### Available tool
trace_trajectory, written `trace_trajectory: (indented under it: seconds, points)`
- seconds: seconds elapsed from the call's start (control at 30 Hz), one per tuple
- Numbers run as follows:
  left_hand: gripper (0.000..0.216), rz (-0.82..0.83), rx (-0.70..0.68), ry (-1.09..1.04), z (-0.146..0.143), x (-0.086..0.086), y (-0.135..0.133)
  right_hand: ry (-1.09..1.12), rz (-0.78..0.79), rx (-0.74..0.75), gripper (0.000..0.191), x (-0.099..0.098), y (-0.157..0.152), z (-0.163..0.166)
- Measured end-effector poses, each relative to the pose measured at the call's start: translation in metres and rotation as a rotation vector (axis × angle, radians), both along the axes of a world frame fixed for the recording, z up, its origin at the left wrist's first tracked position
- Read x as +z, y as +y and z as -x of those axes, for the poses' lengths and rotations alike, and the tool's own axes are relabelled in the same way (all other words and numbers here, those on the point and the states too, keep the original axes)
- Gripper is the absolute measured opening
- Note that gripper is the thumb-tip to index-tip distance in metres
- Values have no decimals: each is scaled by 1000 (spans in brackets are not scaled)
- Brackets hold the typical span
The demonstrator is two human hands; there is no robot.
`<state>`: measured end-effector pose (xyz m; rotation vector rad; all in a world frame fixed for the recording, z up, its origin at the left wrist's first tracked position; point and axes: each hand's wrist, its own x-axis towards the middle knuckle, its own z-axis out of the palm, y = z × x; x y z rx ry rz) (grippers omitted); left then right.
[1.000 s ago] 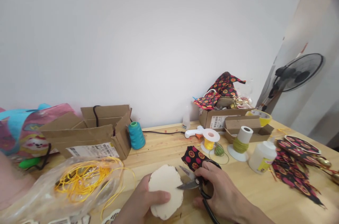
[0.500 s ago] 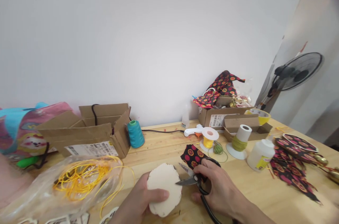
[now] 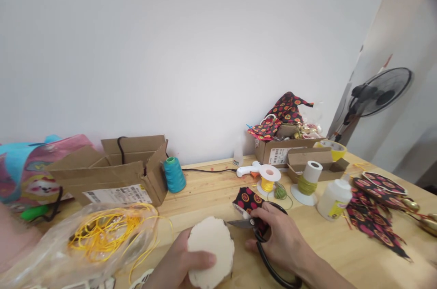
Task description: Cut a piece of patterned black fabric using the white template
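Observation:
My left hand (image 3: pixel 191 259) grips a cream, rounded flat piece (image 3: pixel 213 245) with a scalloped, dark-flecked edge, thumb lying across its face. What covers its underside is hidden. In my right hand (image 3: pixel 282 239) is a pair of black-handled scissors (image 3: pixel 243 223); the blades point left, their tip close to the piece's upper right edge. I cannot tell whether the tip touches it. Just behind the scissors lies a scrap of dark fabric with a red and orange round pattern (image 3: pixel 247 200), partly covered by my right fingers.
A clear bag of yellow cord (image 3: pixel 109 234), a cardboard box (image 3: pixel 116 175) and a teal thread cone (image 3: pixel 175 175) stand left. Behind are a white glue gun (image 3: pixel 249 169) and a yellow thread spool (image 3: pixel 269 175). To the right are a glue bottle (image 3: pixel 334 200) and patterned fabric pieces (image 3: pixel 370 223).
The scissors have moved up along the piece's edge, off its face, and their blades look more closed. The cream piece has shifted slightly down and turned a little.

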<state>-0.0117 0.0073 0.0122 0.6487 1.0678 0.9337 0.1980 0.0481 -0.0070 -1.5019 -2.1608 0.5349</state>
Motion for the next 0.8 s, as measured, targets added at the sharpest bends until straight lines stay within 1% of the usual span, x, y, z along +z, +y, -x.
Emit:
trace_trajectory:
  seconds: [0.07, 0.17, 0.27, 0.47, 0.6, 0.8]
  points:
    - [53, -21, 28, 4, 0, 0, 0, 17, -10, 16, 40, 0, 0, -1]
    - [49, -39, 15, 8, 1, -2, 2, 53, -17, 72, 37, -1, -4, -3]
    - [48, -61, -1, 13, 3, -5, 4, 40, -9, 128, 38, 0, -6, -2]
    - [55, -67, 16, 48, 3, -13, 3, 12, -5, 91, 36, -1, -5, 1]
    - [58, -58, 63, 72, 1, -14, 3, -4, -10, 99, 35, -1, -4, 1]
    - [53, -75, 9, 57, 2, -13, 3, -10, -7, 112, 34, 1, -5, 1]
